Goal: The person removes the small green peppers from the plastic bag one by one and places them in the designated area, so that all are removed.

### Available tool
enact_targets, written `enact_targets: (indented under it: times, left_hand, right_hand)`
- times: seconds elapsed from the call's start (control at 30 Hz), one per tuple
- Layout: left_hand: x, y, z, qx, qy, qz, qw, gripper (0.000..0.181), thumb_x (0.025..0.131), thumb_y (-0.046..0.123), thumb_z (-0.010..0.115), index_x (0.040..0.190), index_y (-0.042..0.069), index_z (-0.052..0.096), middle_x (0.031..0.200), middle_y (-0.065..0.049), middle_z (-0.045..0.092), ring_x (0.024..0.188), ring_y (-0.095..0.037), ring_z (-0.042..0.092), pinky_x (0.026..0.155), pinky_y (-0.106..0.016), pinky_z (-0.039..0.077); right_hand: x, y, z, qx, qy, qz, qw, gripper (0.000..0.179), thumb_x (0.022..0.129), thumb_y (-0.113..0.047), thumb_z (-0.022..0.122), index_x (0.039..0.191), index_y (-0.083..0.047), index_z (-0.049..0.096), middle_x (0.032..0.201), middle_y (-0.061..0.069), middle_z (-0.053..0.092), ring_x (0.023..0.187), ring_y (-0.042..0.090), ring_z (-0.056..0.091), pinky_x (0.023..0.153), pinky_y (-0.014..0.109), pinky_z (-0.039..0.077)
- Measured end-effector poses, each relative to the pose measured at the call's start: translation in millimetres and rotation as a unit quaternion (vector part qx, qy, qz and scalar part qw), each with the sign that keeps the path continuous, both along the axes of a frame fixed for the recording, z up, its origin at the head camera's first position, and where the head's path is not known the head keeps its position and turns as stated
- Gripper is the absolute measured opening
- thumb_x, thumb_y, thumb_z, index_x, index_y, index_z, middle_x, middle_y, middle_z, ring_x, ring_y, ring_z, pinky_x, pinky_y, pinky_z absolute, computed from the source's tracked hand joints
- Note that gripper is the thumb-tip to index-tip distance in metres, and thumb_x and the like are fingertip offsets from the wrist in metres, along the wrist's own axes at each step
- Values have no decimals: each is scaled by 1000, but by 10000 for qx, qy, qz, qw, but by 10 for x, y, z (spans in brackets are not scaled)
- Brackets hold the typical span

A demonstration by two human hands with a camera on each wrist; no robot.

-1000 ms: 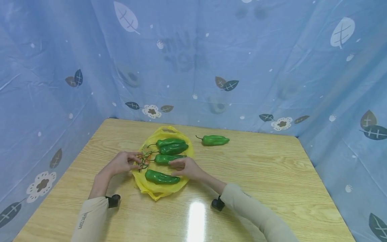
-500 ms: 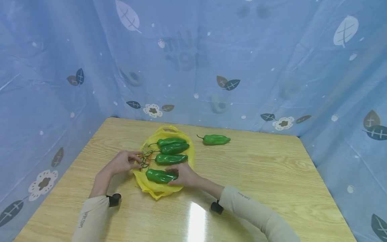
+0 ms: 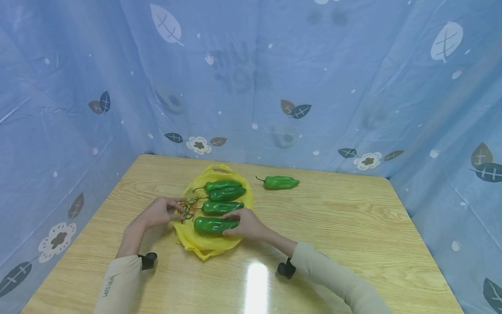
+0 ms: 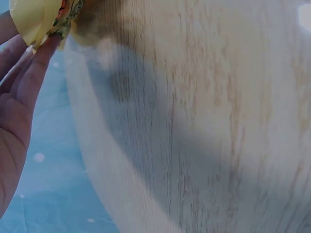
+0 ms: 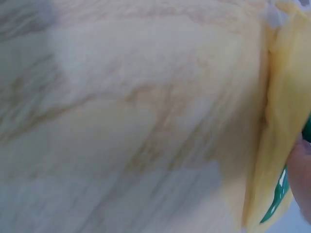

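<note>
Spread flat on the table is a yellow plastic bag (image 3: 205,250) with printing near its left edge. My left hand (image 3: 156,212) pinches that edge; the left wrist view shows its fingers on the yellow plastic (image 4: 31,19). Thumb and fingers of my right hand (image 3: 249,223) grip the blunt right end of the nearest green pepper (image 3: 211,225), which lies across the bag. Beyond it, side by side, lie a green pepper (image 3: 221,207), a darker one (image 3: 227,192) and another green pepper (image 3: 220,186). The held pepper's tip is hidden by my fingers.
A further green pepper (image 3: 280,182) lies on the wooden table (image 3: 333,231), right of the bag. Blue patterned curtains (image 3: 255,87) hang behind and at both sides of the table. A bright reflection shows near its front.
My right hand has gone from beside the third pepper to the nearest one and gripped it. That pepper has shifted slightly right and away from me. My left hand stays at the bag's edge.
</note>
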State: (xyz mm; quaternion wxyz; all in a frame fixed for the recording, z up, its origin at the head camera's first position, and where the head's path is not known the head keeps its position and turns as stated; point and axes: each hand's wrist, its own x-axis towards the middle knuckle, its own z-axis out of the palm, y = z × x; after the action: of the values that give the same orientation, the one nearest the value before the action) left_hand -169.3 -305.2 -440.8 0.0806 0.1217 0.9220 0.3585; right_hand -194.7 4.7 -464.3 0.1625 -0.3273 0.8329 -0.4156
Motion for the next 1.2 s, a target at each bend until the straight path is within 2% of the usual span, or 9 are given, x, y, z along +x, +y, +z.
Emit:
enact_targets:
  times: [0.13,0.3,0.37,0.5,0.57,0.63,0.8,0.97,1.2]
  left_hand:
    - [-8,-1,10,-46,-23,-29,10000,17,85,13,73,99,4,74,137,-23,51,121,-43,50,100,-50,43]
    - [2,-5,0,-80,24,-46,10000,15,84,12,73,98,4,74,136,-23,51,121,-43,50,100,-50,44]
    - [3,-7,-6,-75,45,-56,9999,16,85,12,73,98,4,74,136,-24,51,121,-43,50,99,-49,44]
    - [2,-9,-11,-93,82,-64,9999,17,84,13,74,99,4,74,136,-24,51,121,-43,51,99,-49,45]
    - [6,-9,-10,-115,90,-59,9999,18,84,14,74,99,4,74,136,-24,51,121,-43,51,99,-48,45]
    - [10,-7,-7,-113,87,-56,9999,18,84,15,74,99,5,75,137,-24,50,121,-43,50,99,-49,45]
    - [14,-2,-3,-73,84,-82,9999,17,84,14,74,98,5,75,137,-25,49,121,-44,49,99,-50,45]
    - [18,-11,-7,-108,136,-80,9998,16,84,12,74,98,5,75,136,-25,50,121,-44,50,99,-50,45]
    - [30,1,-5,-106,94,-84,9999,16,86,12,72,100,5,75,135,-24,52,122,-45,49,97,-51,46]
  right_hand:
    - [10,156,147,-380,-266,15,9989,40,79,-19,81,116,-11,70,117,2,67,113,18,60,98,32,48]
    - [-15,346,207,-637,-348,184,9972,39,78,-11,79,116,-12,70,117,-1,67,117,15,58,102,31,45]
    - [-56,413,152,-666,-297,216,9971,40,77,-13,80,116,-16,70,116,-6,67,116,10,58,102,27,43]
    - [1,534,243,-841,-194,298,9958,41,77,-11,80,117,-13,70,117,-2,68,116,14,58,102,27,44]
    - [46,585,287,-1031,-271,307,9938,42,77,-8,79,117,-11,70,116,1,68,114,14,60,94,25,49]
    - [102,637,325,-1209,-395,278,9915,41,76,-6,79,117,-9,70,116,3,68,105,12,64,78,20,54]
    - [246,772,392,-1610,-863,288,9827,42,76,0,78,117,-1,67,118,12,66,88,8,65,57,18,53]
    - [362,913,469,-1632,-981,367,9810,44,76,0,78,118,0,66,119,14,65,80,7,65,54,18,53]
    - [516,1147,531,-1739,-1101,431,9776,41,78,-5,78,118,-1,67,117,15,66,80,10,66,59,24,58]
